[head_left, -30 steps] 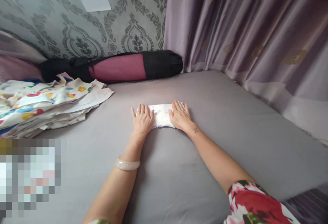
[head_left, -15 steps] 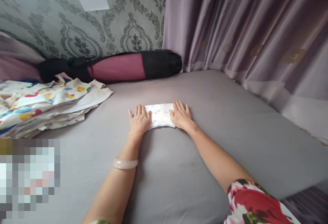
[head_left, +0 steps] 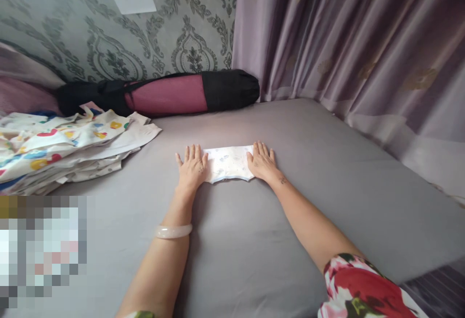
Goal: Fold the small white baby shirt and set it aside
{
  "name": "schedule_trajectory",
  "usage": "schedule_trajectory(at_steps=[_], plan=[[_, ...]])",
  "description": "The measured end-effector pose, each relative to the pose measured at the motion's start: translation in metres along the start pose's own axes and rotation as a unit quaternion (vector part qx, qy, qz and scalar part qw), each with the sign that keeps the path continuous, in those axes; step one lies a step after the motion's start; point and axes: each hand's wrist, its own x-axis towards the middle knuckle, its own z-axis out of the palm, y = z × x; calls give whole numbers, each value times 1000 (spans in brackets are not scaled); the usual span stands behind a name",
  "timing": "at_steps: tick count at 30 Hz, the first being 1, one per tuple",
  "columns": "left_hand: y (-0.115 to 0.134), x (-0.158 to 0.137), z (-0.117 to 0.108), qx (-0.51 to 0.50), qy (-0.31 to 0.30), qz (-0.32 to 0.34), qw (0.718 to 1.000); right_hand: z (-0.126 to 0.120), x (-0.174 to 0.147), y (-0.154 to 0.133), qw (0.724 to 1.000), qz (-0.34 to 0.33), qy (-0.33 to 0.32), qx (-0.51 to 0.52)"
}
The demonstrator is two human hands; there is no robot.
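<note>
A small white cloth garment (head_left: 229, 164) with a faint pale print and a light blue lower edge lies flat on the grey bedsheet (head_left: 232, 230). My left hand (head_left: 192, 166) rests palm down over its left end, fingers spread. On the opposite end, my right hand (head_left: 262, 161) also lies flat with the fingers stretched out and the thumb on the cloth. Both ends of the garment are partly covered by my hands. Neither hand grips anything.
A pile of clothes (head_left: 83, 138) with colourful prints lies at the left. Against the patterned wall (head_left: 145, 41) rests a long black and maroon bag (head_left: 170, 94). Purple curtains (head_left: 327, 32) hang along the right side. The lower left corner is pixelated.
My hands have slid apart, the left one leftward and the right one rightward. More of the white garment shows between them.
</note>
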Motion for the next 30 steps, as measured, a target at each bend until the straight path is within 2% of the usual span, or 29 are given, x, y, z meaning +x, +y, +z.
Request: schedule_trajectory(at_steps=[4,14,18,26,30], plan=[[1,0,4,-17,-39,4,999,3,1,1,1000,2,-11,4],[0,0,4,-32,-34,0,999,2,1,1,1000,5,-14,15],[1,1,2,-19,-18,8,1000,-1,0,-2,1000,-14,14,6],[20,-5,1,12,34,81,996,-3,-8,-18,997,-67,34,-4],[26,-9,5,14,20,107,994,3,-9,-18,997,-67,20,-8]])
